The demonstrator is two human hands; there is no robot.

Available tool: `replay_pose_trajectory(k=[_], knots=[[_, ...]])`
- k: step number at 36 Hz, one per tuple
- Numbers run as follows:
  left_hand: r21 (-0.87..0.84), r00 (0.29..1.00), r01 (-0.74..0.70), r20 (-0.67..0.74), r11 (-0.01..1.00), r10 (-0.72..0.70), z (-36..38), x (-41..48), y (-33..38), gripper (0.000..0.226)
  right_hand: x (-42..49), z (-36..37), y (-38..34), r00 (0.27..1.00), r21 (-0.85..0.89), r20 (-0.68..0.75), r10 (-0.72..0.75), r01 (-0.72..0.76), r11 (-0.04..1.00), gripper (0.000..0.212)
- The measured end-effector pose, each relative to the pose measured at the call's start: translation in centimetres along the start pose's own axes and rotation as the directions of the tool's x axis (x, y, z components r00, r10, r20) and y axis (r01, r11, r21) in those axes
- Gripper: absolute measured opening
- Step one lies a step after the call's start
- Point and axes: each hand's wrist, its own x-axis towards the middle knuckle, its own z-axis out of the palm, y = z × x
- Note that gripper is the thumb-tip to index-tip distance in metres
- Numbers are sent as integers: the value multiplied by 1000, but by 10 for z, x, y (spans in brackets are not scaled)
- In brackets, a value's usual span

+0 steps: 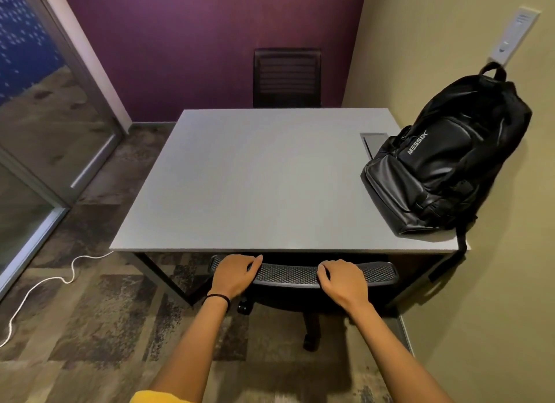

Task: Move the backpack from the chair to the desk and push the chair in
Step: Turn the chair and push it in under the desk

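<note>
Backpack (444,162): black, soft-sided, leather-look front pockets, printed lettering. Location: far-right part of the grey worktop (255,180), leaning on the beige wall; one strap hangs over the near-right edge. Likely moderate weight, limp body; slick panels, so the top carry loop (492,70) looks like the surest hold if it needs shifting. Placement appears done.

Office chair (300,275): black mesh backrest, wheeled base partly visible beneath. Location: near edge of the worktop, seat tucked under, backrest top just beside the edge. Judged light to roll on the carpet; stiff top rail gives a firm push point.

Left hand (232,275): fingers curled over the left part of the backrest top; dark band at the wrist.

Right hand (341,279): fingers curled over the backrest top, right of centre.

Second chair (286,76): far side, against the purple wall.

White cable (45,282): on the floor, left.
</note>
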Motion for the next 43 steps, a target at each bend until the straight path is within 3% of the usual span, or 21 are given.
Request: replay_pose_trajectory(k=[14, 22, 33, 43], knots=[[-44, 995, 94, -24, 995, -95, 8, -60, -14, 73, -43, 8, -17, 997, 31, -30, -65, 66, 997, 38], [9, 995, 67, -75, 998, -66, 13, -83, -11, 70, -54, 0, -15, 995, 16, -33, -96, 96, 995, 34], [65, 991, 55, -125, 996, -47, 1, -57, -7, 70, -27, -8, -13, 997, 12, 3, -72, 72, 997, 51], [101, 992, 47, -120, 994, -35, -5, -35, -18, 71, -8, -3, -23, 999, -23, -16, -38, 37, 999, 52]])
